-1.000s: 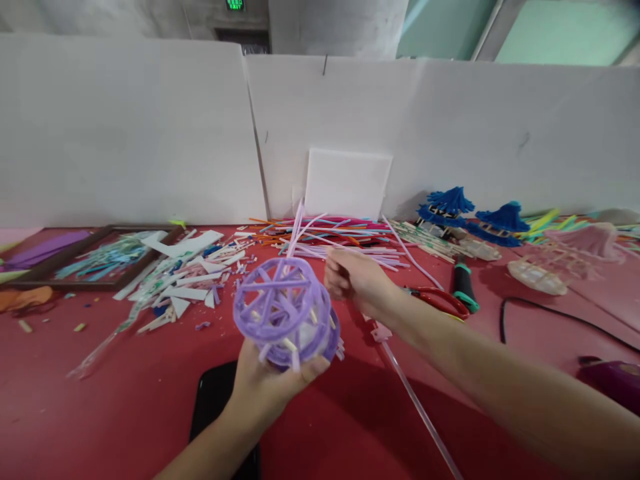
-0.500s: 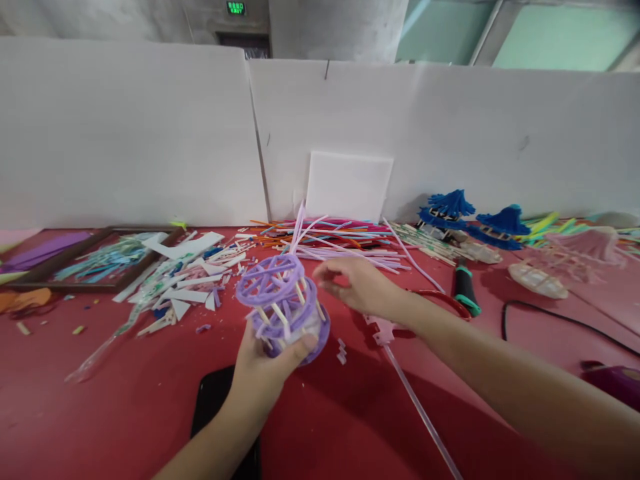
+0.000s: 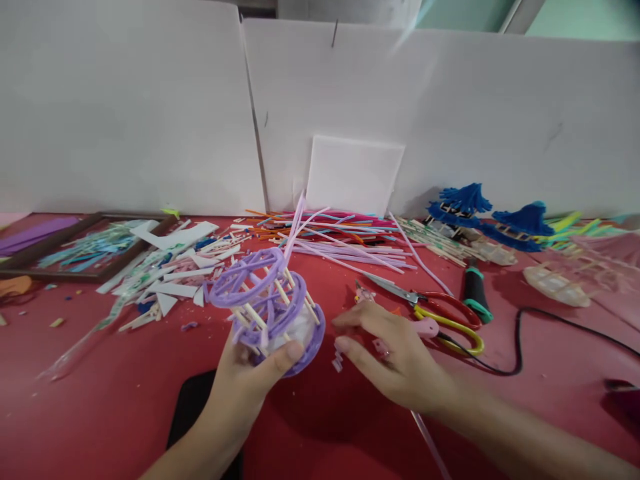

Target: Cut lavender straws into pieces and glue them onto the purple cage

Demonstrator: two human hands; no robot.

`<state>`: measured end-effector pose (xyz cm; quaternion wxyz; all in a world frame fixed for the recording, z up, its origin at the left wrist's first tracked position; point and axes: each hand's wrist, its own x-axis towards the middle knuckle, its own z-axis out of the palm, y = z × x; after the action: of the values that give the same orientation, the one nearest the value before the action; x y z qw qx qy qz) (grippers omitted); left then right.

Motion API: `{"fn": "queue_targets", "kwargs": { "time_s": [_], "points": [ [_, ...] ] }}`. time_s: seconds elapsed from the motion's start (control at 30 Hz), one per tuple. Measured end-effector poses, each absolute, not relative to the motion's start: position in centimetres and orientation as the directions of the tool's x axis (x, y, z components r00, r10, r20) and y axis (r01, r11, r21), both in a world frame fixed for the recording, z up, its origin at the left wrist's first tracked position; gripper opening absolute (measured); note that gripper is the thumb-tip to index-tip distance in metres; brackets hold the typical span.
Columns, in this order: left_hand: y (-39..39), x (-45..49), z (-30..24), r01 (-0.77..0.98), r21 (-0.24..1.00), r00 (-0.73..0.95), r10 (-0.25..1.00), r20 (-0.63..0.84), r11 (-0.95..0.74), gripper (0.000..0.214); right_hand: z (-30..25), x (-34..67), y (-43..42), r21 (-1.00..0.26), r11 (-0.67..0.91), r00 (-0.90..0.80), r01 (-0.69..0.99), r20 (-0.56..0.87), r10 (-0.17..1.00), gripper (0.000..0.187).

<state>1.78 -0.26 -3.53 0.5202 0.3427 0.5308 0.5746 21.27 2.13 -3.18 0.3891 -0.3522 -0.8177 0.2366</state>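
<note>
My left hand (image 3: 250, 373) grips a small tiered frame of purple pipe cleaners and pale wooden sticks (image 3: 295, 303), thumb pressed on its near side. Its round purple base tilts toward the right, and a whitish part shows inside the lower tier. My right hand (image 3: 395, 353) is over a pink glue gun (image 3: 426, 327), covering most of it, with thumb and fingers apart. A clear glue stick (image 3: 429, 443) runs out below that hand. Small pink zigzag scraps (image 3: 337, 360) lie by my right thumb.
Scissors with red and yellow handles (image 3: 420, 303) and green-black cutters (image 3: 476, 293) lie to the right, near a black cord (image 3: 518, 340). Pipe cleaners (image 3: 345, 253) and white scraps (image 3: 175, 290) lie farther back. A black phone-like slab (image 3: 193, 407) is under my left forearm.
My right hand has come down and toward me from beside the purple frame to the glue gun. The frame, still in my left hand, has tilted more leftward. The view has tipped down.
</note>
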Motion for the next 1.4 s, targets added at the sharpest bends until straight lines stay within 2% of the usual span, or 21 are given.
{"fn": "queue_targets", "kwargs": {
  "time_s": [0.1, 0.17, 0.33, 0.5, 0.6, 0.67, 0.73, 0.8, 0.87, 0.97, 1.07, 1.23, 1.33, 1.4],
  "points": [
    [-0.4, 1.7, -3.5, -0.254, 0.960, -0.185, 0.968, -0.168, 0.118, 0.066, -3.0, 20.5, 1.7, -0.783, 0.487, -0.424, 0.386, 0.319, 0.848, 0.025],
    [-0.6, 1.7, -3.4, -0.254, 0.961, -0.187, 0.969, -0.160, 0.109, 0.066, -3.1, 20.2, 1.6, -0.807, 0.447, -0.410, 0.387, 0.283, 0.867, 0.016],
    [-0.8, 2.0, -3.0, -0.262, 0.960, -0.217, 0.963, -0.161, 0.101, 0.068, -3.4, 20.3, 1.8, -0.774, 0.522, -0.350, 0.359, 0.407, 0.844, 0.009],
    [-0.8, 1.5, -3.6, -0.327, 0.928, -0.021, 0.980, -0.198, 0.181, 0.066, -3.1, 20.8, 1.7, -0.680, 0.686, -0.429, 0.258, 0.556, 0.712, 0.015],
    [-0.6, 1.3, -3.7, -0.340, 0.919, -0.004, 0.977, -0.214, 0.200, 0.065, -2.6, 21.2, 1.3, -0.670, 0.713, -0.386, 0.207, 0.613, 0.689, 0.016],
    [-0.5, 1.3, -3.5, -0.347, 0.919, -0.054, 0.975, -0.216, 0.184, 0.065, -2.5, 21.4, 1.6, -0.707, 0.648, -0.317, 0.283, 0.568, 0.759, 0.017],
    [-0.3, 1.4, -3.3, -0.354, 0.922, -0.113, 0.972, -0.206, 0.154, 0.064, -2.8, 21.6, 2.3, -0.672, 0.609, -0.302, 0.421, 0.530, 0.793, 0.021],
    [-0.2, 1.4, -3.1, -0.355, 0.928, -0.147, 0.973, -0.179, 0.117, 0.062, -3.2, 21.8, 3.2, -0.529, 0.633, -0.384, 0.565, 0.511, 0.769, 0.015],
    [-0.1, 1.3, -3.1, -0.350, 0.932, -0.152, 0.977, -0.152, 0.090, 0.059, -3.5, 22.0, 3.9, -0.379, 0.672, -0.514, 0.637, 0.441, 0.736, 0.011],
    [0.0, 1.2, -3.4, -0.325, 0.943, -0.145, 0.981, -0.131, 0.078, 0.053, -3.6, 22.2, 4.4, -0.311, 0.731, -0.679, 0.608, 0.274, 0.681, 0.019],
    [-0.1, 1.2, -3.6, -0.301, 0.950, -0.144, 0.980, -0.134, 0.086, 0.050, -3.4, 22.2, 4.2, -0.305, 0.762, -0.748, 0.571, 0.190, 0.636, 0.020],
    [-0.2, 1.0, -4.0, -0.263, 0.960, -0.155, 0.977, -0.146, 0.101, 0.043, -3.5, 22.1, 4.2, -0.343, 0.759, -0.767, 0.553, 0.145, 0.625, 0.014],
    [-0.3, 0.9, -4.1, -0.237, 0.967, -0.162, 0.977, -0.135, 0.094, 0.047, -3.6, 22.2, 4.5, -0.346, 0.752, -0.760, 0.562, 0.143, 0.634, 0.012],
    [-0.4, 1.1, -3.9, -0.213, 0.974, -0.186, 0.975, -0.122, 0.081, 0.052, -3.6, 22.4, 4.7, -0.363, 0.753, -0.747, 0.549, 0.192, 0.636, 0.012]
  ]
}}
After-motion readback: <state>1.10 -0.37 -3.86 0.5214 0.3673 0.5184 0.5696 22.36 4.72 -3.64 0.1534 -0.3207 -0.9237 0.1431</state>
